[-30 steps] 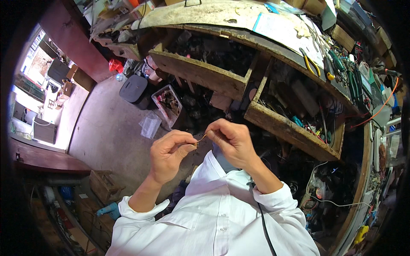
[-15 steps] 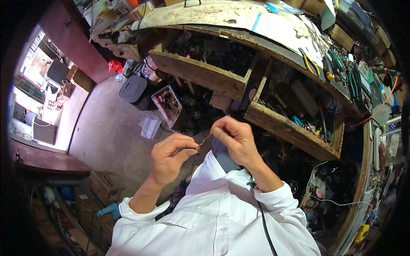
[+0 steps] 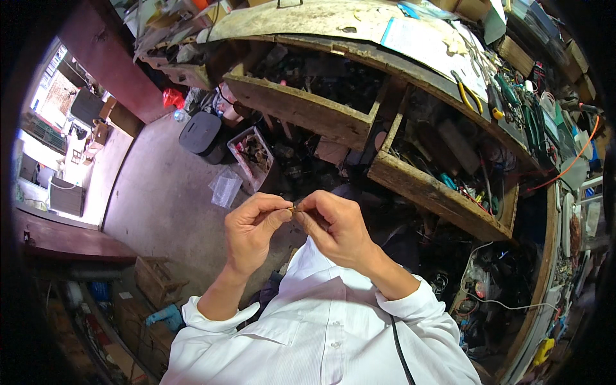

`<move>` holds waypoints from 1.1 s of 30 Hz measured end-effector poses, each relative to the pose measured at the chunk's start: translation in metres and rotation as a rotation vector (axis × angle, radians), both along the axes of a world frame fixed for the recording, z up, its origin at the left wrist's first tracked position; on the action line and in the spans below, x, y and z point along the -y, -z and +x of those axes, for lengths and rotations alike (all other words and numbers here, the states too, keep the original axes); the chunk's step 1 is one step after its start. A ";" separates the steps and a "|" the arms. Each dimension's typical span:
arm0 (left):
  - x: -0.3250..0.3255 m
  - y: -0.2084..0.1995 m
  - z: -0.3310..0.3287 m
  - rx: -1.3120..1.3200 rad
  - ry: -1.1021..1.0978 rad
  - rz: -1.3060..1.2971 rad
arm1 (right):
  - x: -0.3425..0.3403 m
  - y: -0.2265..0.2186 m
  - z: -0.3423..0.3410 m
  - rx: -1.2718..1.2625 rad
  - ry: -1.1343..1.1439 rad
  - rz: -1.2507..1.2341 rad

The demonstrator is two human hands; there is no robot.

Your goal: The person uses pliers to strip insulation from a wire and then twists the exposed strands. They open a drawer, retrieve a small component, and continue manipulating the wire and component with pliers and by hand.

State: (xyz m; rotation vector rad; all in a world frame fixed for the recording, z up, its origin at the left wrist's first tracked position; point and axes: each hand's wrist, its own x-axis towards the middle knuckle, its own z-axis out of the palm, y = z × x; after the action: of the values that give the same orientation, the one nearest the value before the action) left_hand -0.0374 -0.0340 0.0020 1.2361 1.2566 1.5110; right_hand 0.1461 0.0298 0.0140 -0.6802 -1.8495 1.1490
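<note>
In front of my chest both hands meet, fingertips almost touching. My left hand (image 3: 251, 232) is closed in a pinch on a short, thin copper-coloured wire (image 3: 292, 208). From the other side my right hand (image 3: 337, 228) pinches the same wire between thumb and forefinger. Only a tiny bit of it shows between the fingertips; the fingers cover the rest.
Beyond my hands stand two pulled-out wooden drawers, a left one (image 3: 301, 112) and a right one (image 3: 436, 196), under a cluttered workbench (image 3: 276, 24). Yellow-handled pliers (image 3: 467, 95) lie on top. A dark bin (image 3: 200, 133) and a scrap-filled box (image 3: 255, 157) stand on the floor.
My right hand has come down and left, closing the gap to my left hand. The twisted wire that stretched between them is now mostly hidden by fingers.
</note>
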 end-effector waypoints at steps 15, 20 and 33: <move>0.001 0.006 -0.001 0.057 0.014 0.019 | -0.001 0.021 0.000 -0.135 -0.075 -0.079; 0.001 0.004 0.005 -0.137 -0.075 -0.041 | -0.007 0.002 0.014 -0.078 -0.066 -0.005; 0.001 -0.002 0.011 -0.320 -0.165 -0.033 | 0.001 0.004 0.009 0.006 -0.024 0.173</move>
State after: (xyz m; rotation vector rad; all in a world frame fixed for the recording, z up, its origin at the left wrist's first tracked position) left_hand -0.0268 -0.0349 0.0038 1.4208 1.6194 1.4374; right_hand 0.1556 0.0292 0.0102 -0.5648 -1.9402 0.9888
